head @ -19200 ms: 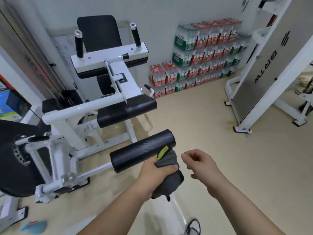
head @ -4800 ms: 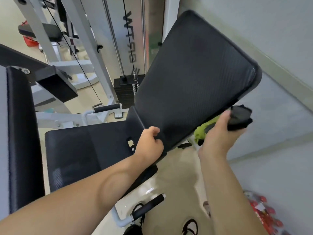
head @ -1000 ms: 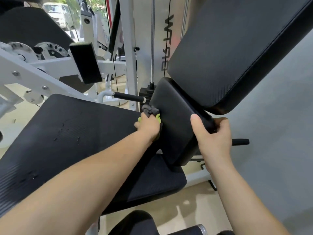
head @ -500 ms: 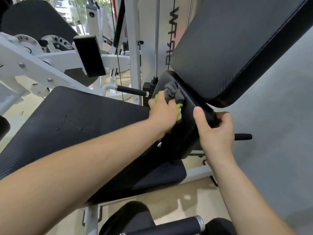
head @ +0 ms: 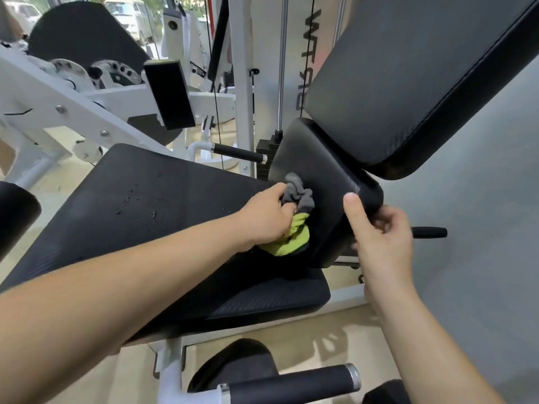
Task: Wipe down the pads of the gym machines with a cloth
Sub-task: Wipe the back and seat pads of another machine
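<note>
A small black pad [head: 323, 182] stands tilted between the wide seat pad [head: 140, 217] and the big back pad [head: 408, 68] of a white gym machine. My left hand [head: 262, 214] grips a bunched grey and lime-green cloth [head: 294, 220] and presses it against the small pad's left face. My right hand [head: 379, 237] holds the small pad's right edge, thumb on the front and fingers curled behind it.
A black grip bar [head: 291, 383] and a round roller pad [head: 239, 365] sit just below me. Another handle [head: 239, 153] sticks out behind the seat, with the weight stack [head: 265, 158], cables and white frame [head: 73, 112] beyond. A grey wall [head: 481, 228] closes the right side.
My left hand has wiped the cloth from the small pad's upper part down toward its lower left face. The right hand has kept its hold on the pad's edge.
</note>
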### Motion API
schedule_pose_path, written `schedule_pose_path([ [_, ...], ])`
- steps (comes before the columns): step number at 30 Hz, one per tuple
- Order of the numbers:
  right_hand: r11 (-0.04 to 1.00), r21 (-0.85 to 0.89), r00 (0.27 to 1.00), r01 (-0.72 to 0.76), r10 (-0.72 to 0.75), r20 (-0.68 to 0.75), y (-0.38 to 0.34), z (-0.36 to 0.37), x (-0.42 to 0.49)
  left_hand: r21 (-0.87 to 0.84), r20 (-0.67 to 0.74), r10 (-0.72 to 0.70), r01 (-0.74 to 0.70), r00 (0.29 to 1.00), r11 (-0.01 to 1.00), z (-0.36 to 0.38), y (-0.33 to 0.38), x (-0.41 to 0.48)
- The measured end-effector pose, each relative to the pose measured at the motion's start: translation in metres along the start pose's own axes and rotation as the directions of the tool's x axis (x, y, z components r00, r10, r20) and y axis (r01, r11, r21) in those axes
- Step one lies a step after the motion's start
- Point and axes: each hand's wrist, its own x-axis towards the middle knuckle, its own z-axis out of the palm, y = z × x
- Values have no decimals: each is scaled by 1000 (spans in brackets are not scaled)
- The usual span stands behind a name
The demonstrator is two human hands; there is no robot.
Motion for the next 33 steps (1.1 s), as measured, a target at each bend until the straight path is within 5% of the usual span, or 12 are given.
schedule_pose_path([
  [3, 969, -154, 960, -195, 220, 173, 51, -9, -23, 462, 132, 129, -176, 983, 869, -25, -16, -37],
  [6, 915, -276, 907, -295, 359, 221, 92, -10, -29, 801, 242, 37, -221, 970, 556, 7, -17, -71],
  [10, 908, -294, 906, -299, 367, 211, 104, -12, -9, 640, 440, 187, -453, 878, 621, 60, 7, -110],
  [13, 859, -313, 835, -405, 487, 255, 109, -18, -7, 534, 529, 198, -505, 825, 679, 73, 7, -127],
  [17, 842, -366, 807, -396, 510, 299, 113, -16, -7, 702, 328, 225, -397, 917, 592, 38, -1, -109],
  [20, 837, -375, 806, -399, 515, 291, 109, -12, 1, 788, 165, 74, -176, 984, 590, 12, -9, -78],
  [27, 853, -369, 839, -370, 477, 262, 113, -9, -3, 776, 102, -107, -12, 989, 631, 59, 2, -63],
  [31, 854, -363, 834, -373, 480, 273, 118, -13, 0, 755, 229, 106, -245, 968, 608, 62, -14, -93],
  [33, 858, -329, 831, -394, 486, 271, 117, -14, 2, 675, 399, 304, -502, 865, 541, 62, -18, -98],
])
